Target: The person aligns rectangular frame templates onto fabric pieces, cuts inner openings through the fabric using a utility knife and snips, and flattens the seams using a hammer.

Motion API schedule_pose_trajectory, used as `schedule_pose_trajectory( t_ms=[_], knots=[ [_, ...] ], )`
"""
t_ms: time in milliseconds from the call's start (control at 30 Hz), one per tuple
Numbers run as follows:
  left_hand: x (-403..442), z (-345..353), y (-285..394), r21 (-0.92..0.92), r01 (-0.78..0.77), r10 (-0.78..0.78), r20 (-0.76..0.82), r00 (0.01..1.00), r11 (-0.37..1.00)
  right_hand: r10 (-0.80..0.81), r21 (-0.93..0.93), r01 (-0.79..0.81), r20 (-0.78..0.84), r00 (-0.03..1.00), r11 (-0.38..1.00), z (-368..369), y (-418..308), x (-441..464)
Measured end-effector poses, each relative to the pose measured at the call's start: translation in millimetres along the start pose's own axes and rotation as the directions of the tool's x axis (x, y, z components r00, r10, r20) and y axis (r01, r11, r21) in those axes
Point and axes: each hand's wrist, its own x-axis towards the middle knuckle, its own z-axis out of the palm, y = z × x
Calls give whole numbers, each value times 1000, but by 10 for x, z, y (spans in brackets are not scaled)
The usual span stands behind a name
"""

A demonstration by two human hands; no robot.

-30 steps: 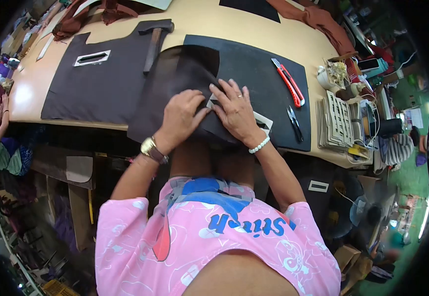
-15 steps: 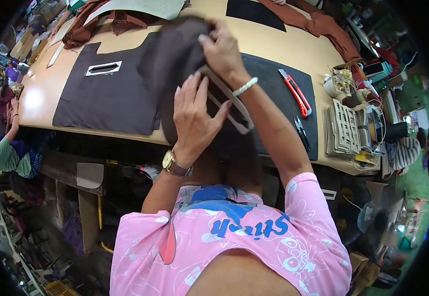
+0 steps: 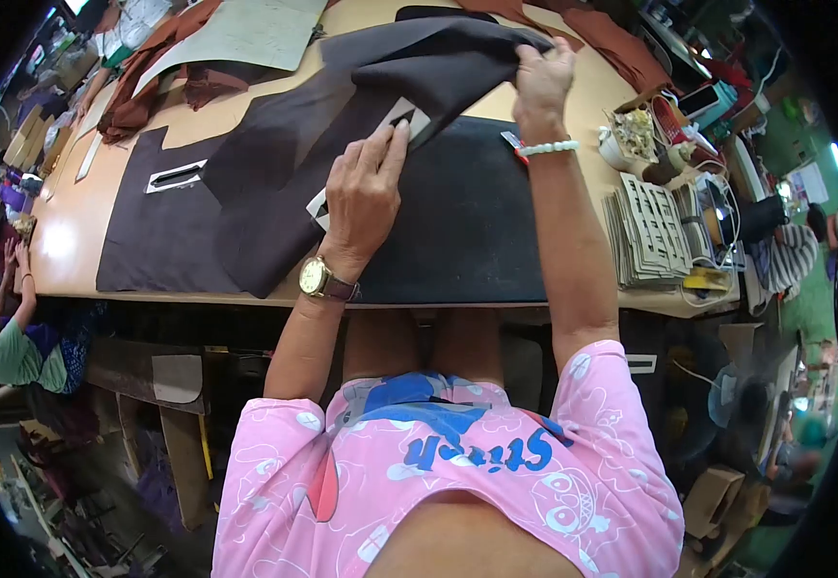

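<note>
On the left of the bench (image 3: 62,231), lying flat, one dark brown piece (image 3: 149,241) with a pale-framed slot (image 3: 176,177); overlapping it from the right, partly lifted, a second dark sheet (image 3: 419,60), spread wider than in the bunched fold of half a second ago; on that sheet, slanting up to the right instead of down, a pale strip (image 3: 319,209), its middle covered by the left hand (image 3: 369,178); there, fingers extended along the strip, with any pinch underneath impossible to tell; right of this, a black mat (image 3: 467,226), bared over more of its middle than before; beyond the mat's far edge, the right hand (image 3: 546,82), now farther right, pinching the sheet's edge between thumb and fingers; by judgement, a repositioning of the whole sheet, with the strip steadied meanwhile; beside the bead bracelet (image 3: 551,147), only one end of a red cutter (image 3: 512,144), earlier in full view; farthest right, a stack of slotted pale pieces (image 3: 645,231), unchanged.
</note>
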Motion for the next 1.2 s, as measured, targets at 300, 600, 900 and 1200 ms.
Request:
schedule_pose_trajectory(
  t_ms=[300,600,900,1200],
  knots=[
    [-559,115,167,-340,96,48,391,919,935,142,-119,-151,-82,986,981,-1927,141,-240],
    [-590,36,315,-433,592,-237,635,735,680,124,-392,221,686,717,893,-1232,-616,-1248],
    [-572,9,313,-335,622,-232,722,652,707,233,-332,319,922,309,888,-1207,-82,-1389],
    [-711,-123,280,-397,544,-200,642,740,739,194,-283,357,945,265,890,-1242,-86,-1379]
  ],
)
